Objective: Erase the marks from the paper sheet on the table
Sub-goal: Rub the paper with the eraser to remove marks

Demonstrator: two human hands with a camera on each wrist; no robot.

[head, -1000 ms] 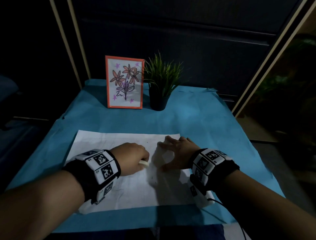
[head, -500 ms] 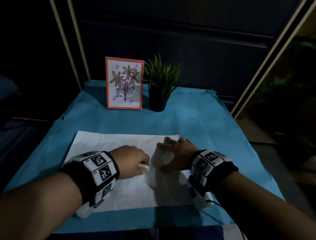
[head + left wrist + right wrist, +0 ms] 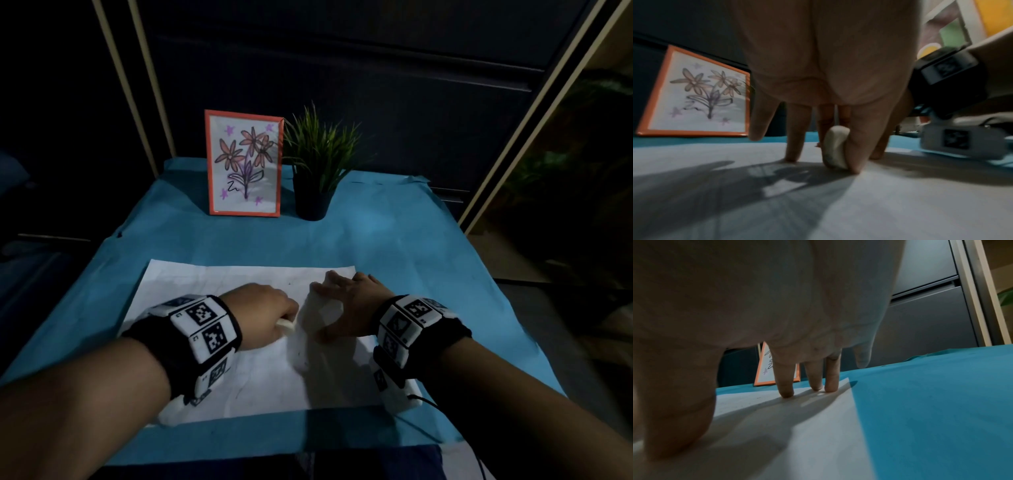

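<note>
A white paper sheet point(image 3: 212, 284) with faint pencil marks lies flat on the blue table cover point(image 3: 411, 246). My left hand point(image 3: 263, 317) pinches a white eraser point(image 3: 287, 325) and presses its lower end onto the sheet near the middle. In the left wrist view the eraser point(image 3: 833, 147) stands between thumb and fingers on the paper point(image 3: 900, 203). My right hand point(image 3: 346, 303) lies spread on the sheet's right part, fingertips point(image 3: 786, 390) and thumb pressed down on the paper point(image 3: 818, 434) beside its right edge.
A framed flower drawing point(image 3: 244, 163) with an orange border and a small potted plant point(image 3: 317, 171) stand at the back of the table. Dark cabinet fronts rise behind. The table's front edge runs just below my forearms.
The left hand with the eraser has slid slightly toward me and back over the same spot on the sheet. The right hand has stayed pressed on the paper.
</note>
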